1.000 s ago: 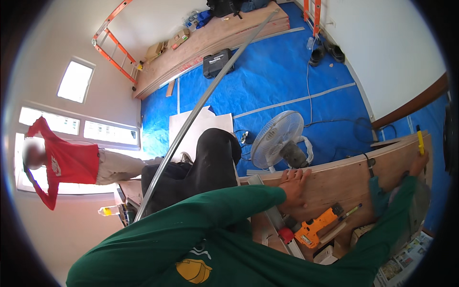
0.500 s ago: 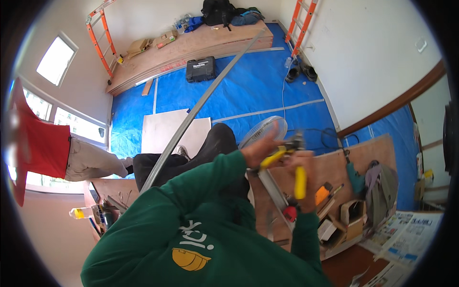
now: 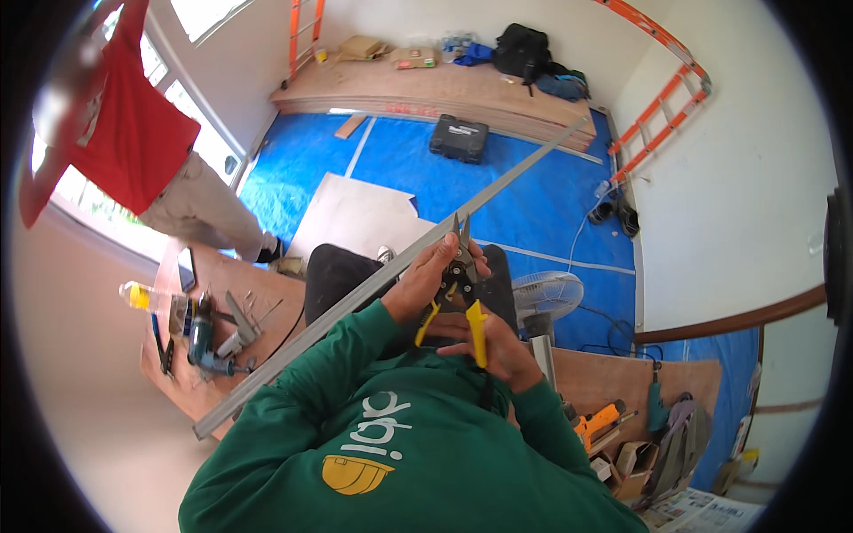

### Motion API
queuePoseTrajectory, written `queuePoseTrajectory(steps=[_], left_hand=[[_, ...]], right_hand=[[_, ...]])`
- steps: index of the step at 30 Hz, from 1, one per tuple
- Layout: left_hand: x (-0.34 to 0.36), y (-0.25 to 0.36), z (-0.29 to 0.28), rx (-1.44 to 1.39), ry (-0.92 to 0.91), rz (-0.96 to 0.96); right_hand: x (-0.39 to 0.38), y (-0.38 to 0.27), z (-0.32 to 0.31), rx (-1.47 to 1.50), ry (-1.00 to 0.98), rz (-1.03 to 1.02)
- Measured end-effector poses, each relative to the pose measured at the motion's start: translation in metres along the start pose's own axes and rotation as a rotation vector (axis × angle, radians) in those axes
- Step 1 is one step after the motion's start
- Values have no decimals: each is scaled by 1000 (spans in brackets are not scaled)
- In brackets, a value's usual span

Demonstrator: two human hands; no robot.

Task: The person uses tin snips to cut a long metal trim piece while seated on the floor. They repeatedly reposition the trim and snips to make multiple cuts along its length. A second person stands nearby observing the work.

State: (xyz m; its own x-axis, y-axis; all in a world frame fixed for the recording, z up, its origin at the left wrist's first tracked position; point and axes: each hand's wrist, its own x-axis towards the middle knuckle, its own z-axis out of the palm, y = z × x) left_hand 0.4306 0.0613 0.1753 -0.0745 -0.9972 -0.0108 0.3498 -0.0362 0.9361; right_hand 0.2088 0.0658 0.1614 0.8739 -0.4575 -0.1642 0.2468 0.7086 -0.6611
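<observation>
Though, above our lap [image 3: 331, 271], our left hand [image 3: 418, 286] pinches the snips [image 3: 461, 266] behind their blades [image 3: 466, 233] and our right hand [image 3: 505, 348] loosely clasps a handle [image 3: 478, 333], we see no cut yet in the metal channel [image 3: 284, 360].

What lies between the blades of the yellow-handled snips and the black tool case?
In the head view, the grey metal bar crosses by the tips of the snips; beyond it, only blue sheeting shows, up to the black tool case.

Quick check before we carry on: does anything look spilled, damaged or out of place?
Nothing looks spilled. The pale sheet on the blue floor covering has an uneven, notched far-right corner instead of a square one, perhaps cut deliberately.
</observation>
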Motion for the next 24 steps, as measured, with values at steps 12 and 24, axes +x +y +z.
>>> queuePoseTrajectory(steps=[12,24], left_hand=[[-55,5,-83,96,263,88],[-169,4,-98,1416,440,-231]], right_hand=[[101,59,19,39,-193,272],[116,42,-11,-583,424,223]])
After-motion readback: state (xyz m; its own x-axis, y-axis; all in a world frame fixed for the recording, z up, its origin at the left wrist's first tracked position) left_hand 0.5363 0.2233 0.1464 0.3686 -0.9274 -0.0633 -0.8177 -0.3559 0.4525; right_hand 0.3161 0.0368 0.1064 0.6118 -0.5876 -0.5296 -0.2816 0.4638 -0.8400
